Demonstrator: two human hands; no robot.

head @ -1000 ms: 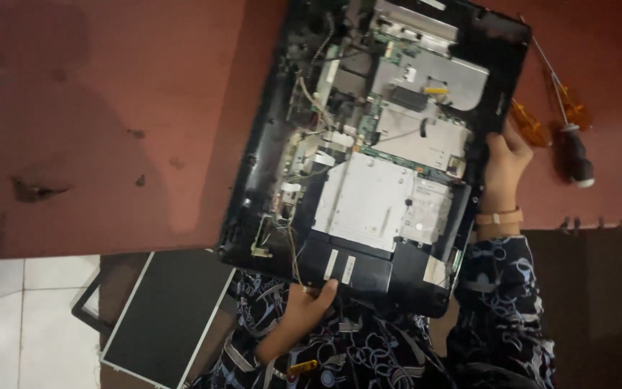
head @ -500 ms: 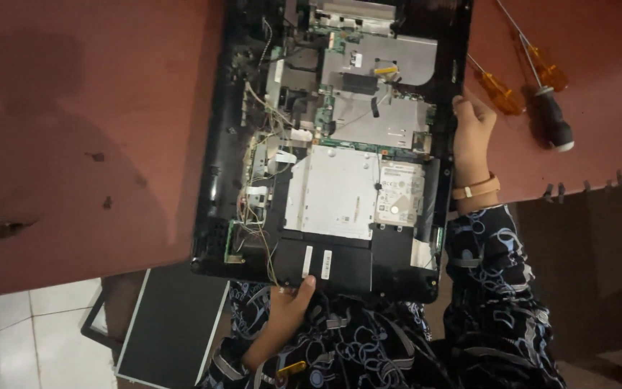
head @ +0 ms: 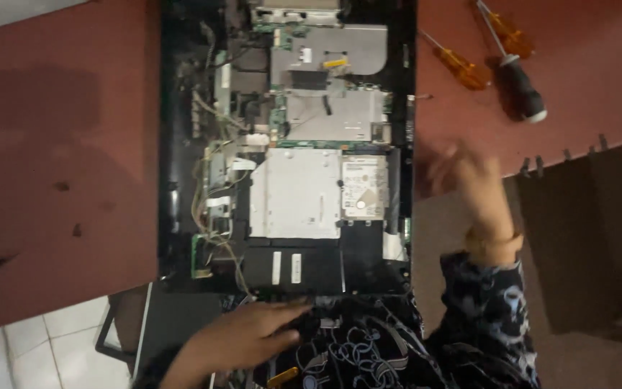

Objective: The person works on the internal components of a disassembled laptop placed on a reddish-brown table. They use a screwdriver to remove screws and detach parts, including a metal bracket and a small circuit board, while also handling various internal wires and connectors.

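While the opened computer (head: 289, 151) is lying across the table's (head: 59, 166) near edge, cover off, boards still inside, the left hand (head: 242, 338) is pressing flat beneath it; the right hand (head: 462, 173) is blurring beside it, fingers spread.

1. A white rectangular label (head: 363, 187) covers the small drive inside the opened computer chassis (head: 170, 144), right of the silver optical drive.
2. 2 narrow white stickers (head: 286, 267) sit upright, side by side, on the black panel below.
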